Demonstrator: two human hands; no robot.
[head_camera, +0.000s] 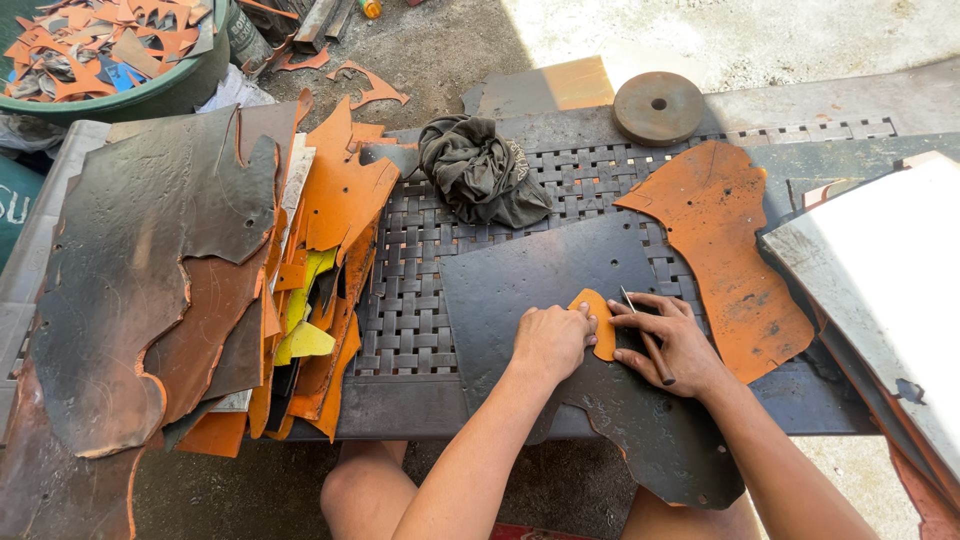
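Fingers (585, 318) on orange template (601, 322)

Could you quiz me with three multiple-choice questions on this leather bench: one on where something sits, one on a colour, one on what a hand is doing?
1. Where is the crumpled cloth?
A. on the woven mat
B. in the tub
C. on the person's lap

2. What colour is the small template?
A. green
B. orange
C. white

3. What is the right hand doing?
A. resting empty
B. lifting the round disc
C. holding a thin tool

Answers: 1 A, it lies on the woven mat. 2 B, orange against the dark sheet, pressed by the left hand. 3 C, the thin tool sits in its fingers.
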